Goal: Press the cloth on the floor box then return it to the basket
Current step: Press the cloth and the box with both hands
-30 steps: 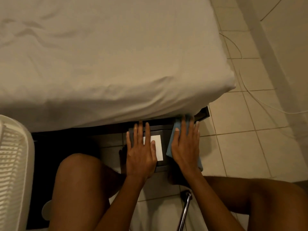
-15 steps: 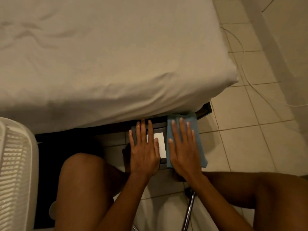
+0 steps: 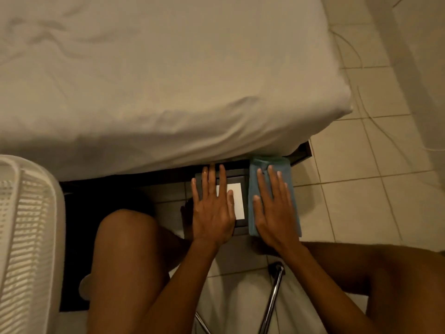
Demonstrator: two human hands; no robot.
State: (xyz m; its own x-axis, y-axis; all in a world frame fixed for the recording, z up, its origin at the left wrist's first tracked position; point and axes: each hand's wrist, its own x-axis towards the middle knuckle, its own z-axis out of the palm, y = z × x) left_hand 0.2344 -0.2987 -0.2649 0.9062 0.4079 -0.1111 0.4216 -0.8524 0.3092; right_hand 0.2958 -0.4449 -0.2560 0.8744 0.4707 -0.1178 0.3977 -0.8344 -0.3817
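Beige floor tiles [image 3: 349,206] and a bed [image 3: 156,75] surround both hands, flat and open, right hand [image 3: 274,213] on blue cloth [image 3: 292,189].

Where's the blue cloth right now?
The blue cloth lies flat under the right hand on the right part of the dark floor box, just below the bed's edge.

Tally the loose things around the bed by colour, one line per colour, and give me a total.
Blue: 1, the cloth under the right hand
Dark grey: 1, the box with a white label, under the left hand
White: 1, the basket at the left edge
Total: 3
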